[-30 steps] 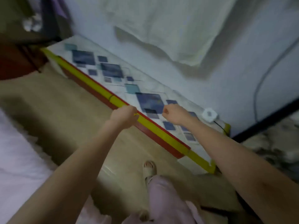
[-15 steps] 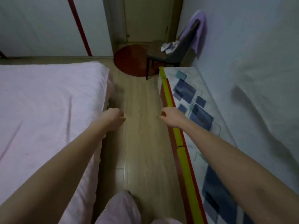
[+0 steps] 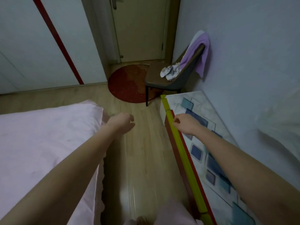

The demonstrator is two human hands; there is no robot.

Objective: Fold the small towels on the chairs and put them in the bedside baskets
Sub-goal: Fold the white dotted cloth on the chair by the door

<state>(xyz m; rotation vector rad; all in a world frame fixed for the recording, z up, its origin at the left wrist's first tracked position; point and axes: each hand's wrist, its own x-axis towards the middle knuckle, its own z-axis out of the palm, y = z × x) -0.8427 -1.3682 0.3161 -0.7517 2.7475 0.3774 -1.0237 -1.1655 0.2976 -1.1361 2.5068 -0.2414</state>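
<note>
While both arms are reaching forward, the left hand (image 3: 121, 125) is hanging loosely curled over the floor, holding nothing, and the right hand (image 3: 186, 124) is hovering half curled and empty above the yellow-edged table (image 3: 203, 140). Up at one o'clock, a crumpled white towel (image 3: 171, 72) is lying on the chair (image 3: 155, 78) seat, and a purple towel (image 3: 200, 51) is draping over its backrest.

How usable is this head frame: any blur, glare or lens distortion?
Head view: dim, bluish light; wide-angle bending at the edges; streaky motion blur on the floor; a faint glare patch low down; the chair and its towels stay fairly sharp.
</note>
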